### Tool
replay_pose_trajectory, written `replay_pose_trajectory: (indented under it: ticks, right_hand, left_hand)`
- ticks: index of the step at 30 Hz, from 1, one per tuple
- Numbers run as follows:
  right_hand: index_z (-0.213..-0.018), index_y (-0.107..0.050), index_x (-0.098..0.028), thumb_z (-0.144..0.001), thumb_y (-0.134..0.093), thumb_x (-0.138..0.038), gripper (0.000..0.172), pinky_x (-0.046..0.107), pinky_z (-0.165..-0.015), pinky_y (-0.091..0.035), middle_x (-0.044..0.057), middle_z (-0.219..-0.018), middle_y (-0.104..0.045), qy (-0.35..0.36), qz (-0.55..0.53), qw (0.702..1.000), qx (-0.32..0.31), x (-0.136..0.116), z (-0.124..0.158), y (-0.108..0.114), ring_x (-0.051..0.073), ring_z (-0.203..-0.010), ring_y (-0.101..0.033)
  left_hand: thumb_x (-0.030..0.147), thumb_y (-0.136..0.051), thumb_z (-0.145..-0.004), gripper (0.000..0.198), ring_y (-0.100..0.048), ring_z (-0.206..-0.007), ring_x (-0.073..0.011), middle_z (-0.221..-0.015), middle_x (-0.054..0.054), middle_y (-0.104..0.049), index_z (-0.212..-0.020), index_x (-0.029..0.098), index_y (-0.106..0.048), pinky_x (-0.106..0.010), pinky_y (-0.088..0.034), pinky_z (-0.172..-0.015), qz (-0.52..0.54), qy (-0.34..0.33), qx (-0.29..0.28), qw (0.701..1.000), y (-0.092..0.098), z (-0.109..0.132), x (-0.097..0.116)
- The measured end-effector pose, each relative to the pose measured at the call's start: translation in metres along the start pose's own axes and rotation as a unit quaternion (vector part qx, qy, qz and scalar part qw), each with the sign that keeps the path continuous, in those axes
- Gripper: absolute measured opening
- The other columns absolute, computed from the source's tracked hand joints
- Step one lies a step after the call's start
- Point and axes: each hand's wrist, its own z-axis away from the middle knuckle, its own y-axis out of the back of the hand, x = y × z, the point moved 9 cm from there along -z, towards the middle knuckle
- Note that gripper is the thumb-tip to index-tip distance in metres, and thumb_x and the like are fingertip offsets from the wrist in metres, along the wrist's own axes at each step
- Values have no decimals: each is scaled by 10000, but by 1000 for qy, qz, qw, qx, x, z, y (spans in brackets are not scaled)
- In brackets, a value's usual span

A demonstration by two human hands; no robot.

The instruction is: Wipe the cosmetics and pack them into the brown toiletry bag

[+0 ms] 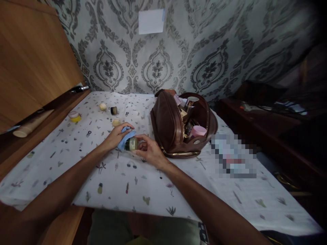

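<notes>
A small jar (133, 144) with a dark end lies sideways between my two hands, above the patterned cloth. My right hand (150, 150) grips it at its pale end, fingers curled round. In my left hand (117, 135) is a blue cloth (125, 137), pressed against the dark end of the jar. Just beyond my left hand sits a small cream-coloured jar (116, 122). Right of my hands stands an open brown leather bag (168, 122), with a pink-lidded jar (198, 131) and a silver-capped bottle (191, 103) inside.
Farther back on the table are a dark-lidded jar (113, 110) and a pale yellow one (102, 107). A pink and yellow jar (75, 116) stands at the left. Wooden furniture (38, 54) borders that side. A blurred-out item (233, 156) lies right of the bag.
</notes>
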Motion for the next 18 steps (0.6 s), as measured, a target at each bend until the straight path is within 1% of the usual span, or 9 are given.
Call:
replay_pose_trajectory:
  ticks: [2, 4, 7, 10, 12, 15, 18]
  right_hand:
    - [-1055, -586, -223, -575, -865, -306, 561, 217, -593, -454, -20, -947, -602, -6, -65, 998, -6, -4, 0, -1, 73, -640, -539]
    - [-1022, -585, -228, -561, -884, -311, 556, 218, -616, -481, -18, -996, -603, -13, -105, 994, -7, -7, 1, -1, 67, -657, -556]
    - [-1012, -578, -235, -562, -896, -328, 560, 231, -612, -513, -21, -968, -609, -27, -141, 990, 2, -7, 1, 0, 81, -657, -584]
    - [-1081, -570, -250, -548, -915, -370, 646, 245, -606, -538, -27, -918, -617, -30, -169, 985, 13, -4, 0, 2, 103, -661, -616]
    - [-1107, -579, -249, -547, -922, -394, 673, 243, -611, -547, -30, -911, -622, -29, -182, 983, 17, -2, -1, 2, 101, -654, -629]
    - [-1050, -599, -239, -543, -931, -411, 630, 237, -628, -557, -35, -933, -628, -30, -216, 976, 15, -2, -1, 1, 85, -632, -640]
    - [-1010, -591, -239, -546, -937, -405, 602, 232, -653, -563, -42, -929, -637, -44, -258, 965, -3, -4, 0, -3, 83, -647, -658]
  left_hand:
    - [544, -564, -849, 386, -597, -899, -228, -919, -43, -662, -947, 179, -640, -318, -461, -850, 15, -4, 4, 1000, -1, 0, 0]
    - [566, -555, -855, 401, -591, -872, -217, -897, -39, -656, -920, 177, -631, -307, -461, -826, 25, -4, 5, 1000, -2, 1, 0]
    - [591, -543, -860, 421, -578, -806, -201, -845, -26, -645, -898, 179, -619, -298, -460, -781, 35, 13, 9, 999, -5, 2, -1]
    - [602, -527, -862, 431, -582, -796, -205, -836, -28, -653, -892, 181, -615, -303, -467, -778, 33, 14, 26, 999, -4, 3, -1]
    - [577, -515, -875, 406, -594, -830, -215, -861, -35, -666, -899, 185, -618, -307, -470, -800, 12, 4, 46, 999, -1, 5, 1]
    - [499, -510, -888, 326, -608, -889, -229, -898, -40, -682, -926, 196, -624, -309, -460, -829, -34, -7, 72, 997, 4, 8, 5]
    - [440, -537, -853, 259, -606, -887, -233, -866, -28, -683, -915, 205, -628, -312, -457, -825, -60, -8, 73, 995, 2, 10, 9]
